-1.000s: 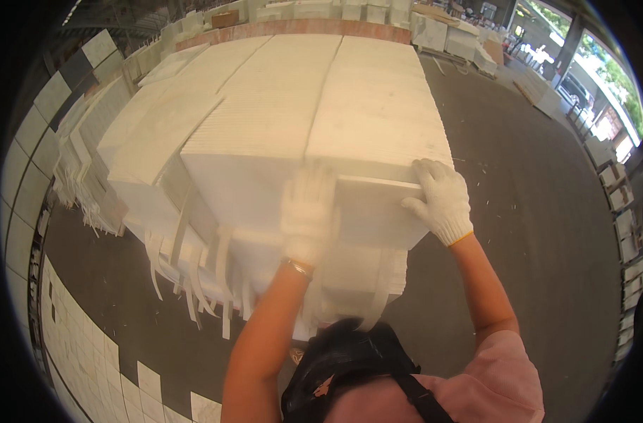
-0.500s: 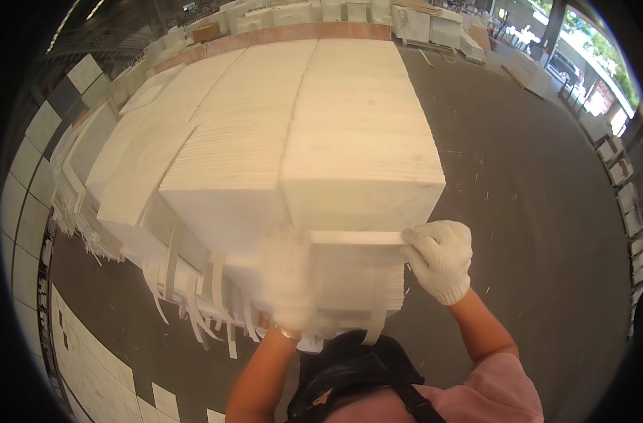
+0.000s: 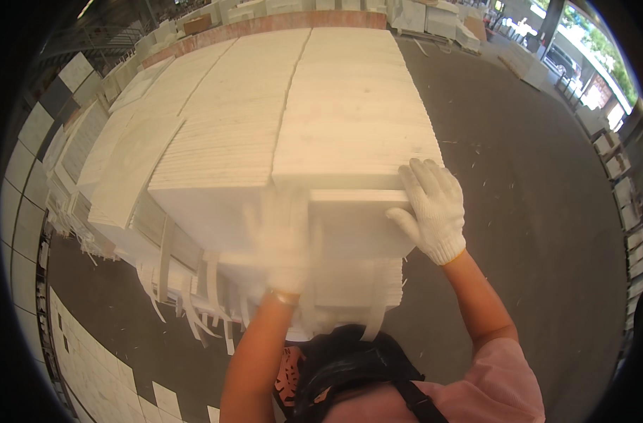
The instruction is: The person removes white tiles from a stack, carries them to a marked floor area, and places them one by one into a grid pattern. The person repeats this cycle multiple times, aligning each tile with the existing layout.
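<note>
In front of me stands a row of white stone tiles [image 3: 360, 102], packed on edge. One white tile [image 3: 356, 229] stands at the near end of the row, its top edge slightly below the tops behind it. My right hand [image 3: 433, 208], in a white knitted glove, lies at that tile's right upper corner. Its fingers stretch over the top edges, and the thumb sticks out across the tile's front. My left hand [image 3: 282, 229], also gloved, is at the tile's left edge. Motion smears its fingers, so its grip cannot be made out.
More tile rows [image 3: 215, 137] stand to the left, with loose pale straps [image 3: 212, 289] hanging below. A reddish board [image 3: 265, 35] runs along the back. Grey floor [image 3: 505, 183] lies on the right. Pale tiles [image 3: 88, 359] cover the lower left floor.
The front tile has moved up and away from me, close against the row. Both hands went with it. My right hand's fingers have gone from curled on the edge to stretched out.
</note>
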`<state>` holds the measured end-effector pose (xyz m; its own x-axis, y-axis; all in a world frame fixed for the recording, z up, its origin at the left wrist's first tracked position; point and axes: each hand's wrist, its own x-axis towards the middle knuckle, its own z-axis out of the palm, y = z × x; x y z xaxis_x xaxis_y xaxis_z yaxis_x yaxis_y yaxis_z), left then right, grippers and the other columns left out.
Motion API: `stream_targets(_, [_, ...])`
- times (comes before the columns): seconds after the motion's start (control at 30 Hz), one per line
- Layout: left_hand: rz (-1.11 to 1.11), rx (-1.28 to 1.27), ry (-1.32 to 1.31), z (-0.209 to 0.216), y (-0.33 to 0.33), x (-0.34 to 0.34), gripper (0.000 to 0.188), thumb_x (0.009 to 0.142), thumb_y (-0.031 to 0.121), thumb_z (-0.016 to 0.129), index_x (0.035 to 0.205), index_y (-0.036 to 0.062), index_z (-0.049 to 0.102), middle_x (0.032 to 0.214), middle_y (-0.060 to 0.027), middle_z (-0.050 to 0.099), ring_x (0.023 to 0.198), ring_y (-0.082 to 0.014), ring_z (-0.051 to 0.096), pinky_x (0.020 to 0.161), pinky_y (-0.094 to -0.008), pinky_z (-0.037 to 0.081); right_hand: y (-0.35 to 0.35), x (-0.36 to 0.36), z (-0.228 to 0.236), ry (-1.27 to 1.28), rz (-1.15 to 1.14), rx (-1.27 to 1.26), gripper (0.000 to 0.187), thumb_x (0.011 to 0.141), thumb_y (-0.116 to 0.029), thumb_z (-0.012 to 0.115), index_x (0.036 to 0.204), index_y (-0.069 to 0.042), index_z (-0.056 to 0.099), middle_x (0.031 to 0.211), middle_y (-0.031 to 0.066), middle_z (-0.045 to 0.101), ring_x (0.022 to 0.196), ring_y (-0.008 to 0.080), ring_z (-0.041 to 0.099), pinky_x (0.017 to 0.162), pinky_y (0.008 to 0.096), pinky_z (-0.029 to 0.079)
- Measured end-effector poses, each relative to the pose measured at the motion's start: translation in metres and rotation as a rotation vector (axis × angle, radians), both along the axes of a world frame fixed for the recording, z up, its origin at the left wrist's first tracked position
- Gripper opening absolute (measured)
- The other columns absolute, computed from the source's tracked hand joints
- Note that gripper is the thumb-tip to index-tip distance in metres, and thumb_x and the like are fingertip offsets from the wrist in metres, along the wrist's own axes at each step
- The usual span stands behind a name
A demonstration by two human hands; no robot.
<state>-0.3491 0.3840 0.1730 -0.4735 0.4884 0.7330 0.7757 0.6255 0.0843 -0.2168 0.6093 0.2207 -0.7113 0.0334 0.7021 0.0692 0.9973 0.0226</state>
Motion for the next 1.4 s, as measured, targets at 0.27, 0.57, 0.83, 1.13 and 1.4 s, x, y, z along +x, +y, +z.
stream_targets(0.27, [-0.046, -0.01, -0.116, 0.012, 0.012, -0.004, 0.054, 0.076, 0.023, 0.078, 0.125, 0.0079, 0.06, 0.133, -0.016, 0.06, 0.132, -0.0375, 0.05, 0.112, -0.0593, 0.032, 0.001, -0.002, -0.007, 0.017, -0.052, -0.103, 0.052, 0.061, -0.018, 0.083, 0.108, -0.001, 0.069, 0.103, 0.012, 0.07, 0.095, 0.0327, 0.066, 0.079, 0.0442, 0.051])
stream_targets(0.57, [-0.195, 0.196, -0.159, 0.001, -0.03, 0.064, 0.057, 0.071, 0.012, 0.079, 0.122, 0.0056, 0.055, 0.126, -0.0187, 0.056, 0.113, -0.0439, 0.05, 0.103, -0.0621, 0.036, -0.03, 0.059, -0.011, 0.116, 0.11, -0.113, 0.04, 0.054, -0.015, 0.079, 0.09, -0.003, 0.067, 0.08, 0.0074, 0.062, 0.065, 0.0263, 0.06, 0.055, 0.0369, 0.042])
stream_targets(0.83, [0.014, 0.04, -0.168, -0.006, -0.04, 0.1, 0.05, 0.078, 0.031, 0.07, 0.12, 0.0054, 0.064, 0.132, -0.0236, 0.059, 0.123, -0.0504, 0.049, 0.11, -0.0689, 0.027, -0.045, 0.088, -0.013, 0.093, 0.078, -0.054, 0.027, 0.056, -0.008, 0.069, 0.083, -0.006, 0.071, 0.074, 0.0045, 0.061, 0.058, 0.023, 0.057, 0.051, 0.0335, 0.042])
stream_targets(1.13, [-0.123, -0.117, -0.161, 0.032, -0.002, 0.068, 0.065, 0.071, 0.037, 0.083, 0.122, 0.0022, 0.061, 0.124, -0.019, 0.063, 0.117, -0.0449, 0.053, 0.106, -0.0616, 0.032, -0.004, 0.083, 0.031, -0.142, 0.169, -0.377, 0.029, 0.077, -0.025, 0.075, 0.099, -0.007, 0.073, 0.101, 0.0091, 0.069, 0.093, 0.032, 0.063, 0.079, 0.0441, 0.05])
stream_targets(1.4, [-0.196, -0.044, 0.026, 0.033, 0.011, 0.055, 0.061, 0.071, 0.041, 0.08, 0.113, 0.0008, 0.062, 0.114, -0.0166, 0.066, 0.097, -0.0377, 0.058, 0.082, -0.0501, 0.042, 0.052, 0.027, 0.046, -0.337, -0.088, -0.299, 0.028, 0.093, -0.027, 0.059, 0.109, -0.008, 0.072, 0.115, 0.0132, 0.069, 0.104, 0.0374, 0.062, 0.088, 0.0482, 0.051])
